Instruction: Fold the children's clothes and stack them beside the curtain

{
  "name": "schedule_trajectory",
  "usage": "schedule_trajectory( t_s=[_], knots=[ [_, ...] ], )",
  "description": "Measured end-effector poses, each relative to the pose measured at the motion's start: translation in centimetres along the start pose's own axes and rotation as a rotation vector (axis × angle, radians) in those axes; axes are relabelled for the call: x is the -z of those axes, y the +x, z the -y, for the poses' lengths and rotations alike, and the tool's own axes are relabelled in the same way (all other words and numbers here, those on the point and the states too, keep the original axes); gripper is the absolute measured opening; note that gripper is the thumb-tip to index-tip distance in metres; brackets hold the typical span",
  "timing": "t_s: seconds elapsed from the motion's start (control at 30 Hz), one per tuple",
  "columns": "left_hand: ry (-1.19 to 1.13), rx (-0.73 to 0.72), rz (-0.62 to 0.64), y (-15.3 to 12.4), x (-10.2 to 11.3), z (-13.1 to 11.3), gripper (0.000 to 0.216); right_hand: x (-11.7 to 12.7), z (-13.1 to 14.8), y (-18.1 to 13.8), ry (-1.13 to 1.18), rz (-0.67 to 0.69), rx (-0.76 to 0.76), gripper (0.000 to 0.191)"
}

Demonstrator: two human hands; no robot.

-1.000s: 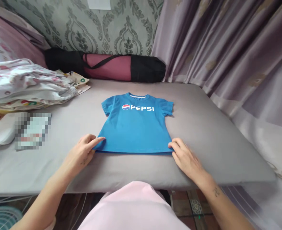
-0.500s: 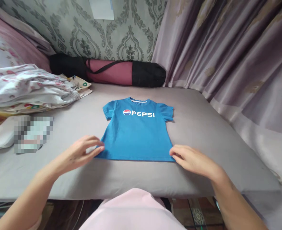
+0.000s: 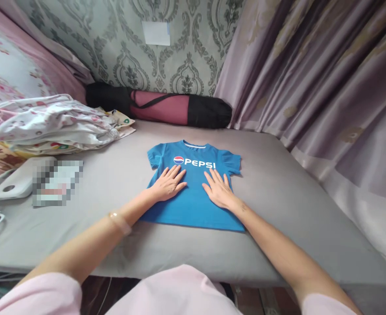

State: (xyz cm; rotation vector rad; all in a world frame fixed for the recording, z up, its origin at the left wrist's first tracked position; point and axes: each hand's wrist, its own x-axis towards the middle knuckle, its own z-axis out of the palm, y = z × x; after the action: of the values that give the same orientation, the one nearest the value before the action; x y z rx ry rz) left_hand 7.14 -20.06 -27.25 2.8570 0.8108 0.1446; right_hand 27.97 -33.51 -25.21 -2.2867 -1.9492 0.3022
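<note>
At far left I see folded floral bedding [image 3: 48,127] on a grey mattress [image 3: 278,183]. At centre a blue Pepsi T-shirt [image 3: 196,210] lies flat, front up. The left hand [image 3: 168,183] rests palm down on its chest, fingers spread, gripping nothing. The right hand [image 3: 217,191] lies the same way just beside it. Mauve curtains [image 3: 311,87] hang at right.
</note>
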Motion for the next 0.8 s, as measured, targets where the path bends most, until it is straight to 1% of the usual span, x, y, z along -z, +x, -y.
schedule_trajectory(
  t_s=[0.13, 0.27, 0.37, 0.43, 0.5, 0.57, 0.6, 0.63, 0.7, 0.73, 0.8],
  knots=[
    [-0.045, -0.073, 0.005, -4.1, 0.7, 2.5, 0.064, 0.3, -2.0, -5.4, 0.018, 0.039, 0.105, 0.059],
    [-0.126, -0.085, 0.022, -7.1, 1.9, 3.3, 0.060, 0.5, -2.8, -9.9, 0.024, 0.034, 0.184, 0.054],
    [-0.303, -0.068, 0.073, -8.5, 3.4, 3.9, 0.055, 1.6, -3.4, -12.1, 0.027, 0.089, 0.192, 0.054],
    [-0.475, 0.007, 0.057, -8.5, 4.5, 5.0, 0.050, 3.0, -3.9, -12.4, 0.028, 0.146, 0.199, 0.055],
    [-0.598, 0.189, -0.070, -7.6, 5.4, 6.8, 0.049, 4.7, -4.2, -11.3, 0.020, 0.194, 0.206, 0.049],
    [-0.603, 0.433, -0.233, -5.6, 6.0, 9.0, 0.049, 6.3, -3.7, -8.6, 0.004, 0.204, 0.204, 0.038],
    [-0.584, 0.540, -0.267, -4.4, 6.2, 10.1, 0.047, 6.8, -3.1, -6.7, 0.000, 0.193, 0.206, 0.034],
    [-0.563, 0.639, -0.268, -3.0, 6.3, 11.1, 0.045, 7.2, -2.3, -4.5, 0.003, 0.161, 0.216, 0.034],
    [-0.520, 0.758, -0.211, -0.1, 6.5, 12.7, 0.039, 7.3, -0.1, 0.6, 0.047, 0.096, 0.283, 0.033],
    [-0.510, 0.790, -0.199, 1.3, 6.5, 13.3, 0.036, 7.0, 1.1, 3.2, 0.072, 0.071, 0.303, 0.034],
    [-0.494, 0.837, -0.178, 4.0, 6.4, 13.9, 0.033, 5.8, 3.6, 8.2, 0.091, 0.005, 0.281, 0.036]
  ],
)
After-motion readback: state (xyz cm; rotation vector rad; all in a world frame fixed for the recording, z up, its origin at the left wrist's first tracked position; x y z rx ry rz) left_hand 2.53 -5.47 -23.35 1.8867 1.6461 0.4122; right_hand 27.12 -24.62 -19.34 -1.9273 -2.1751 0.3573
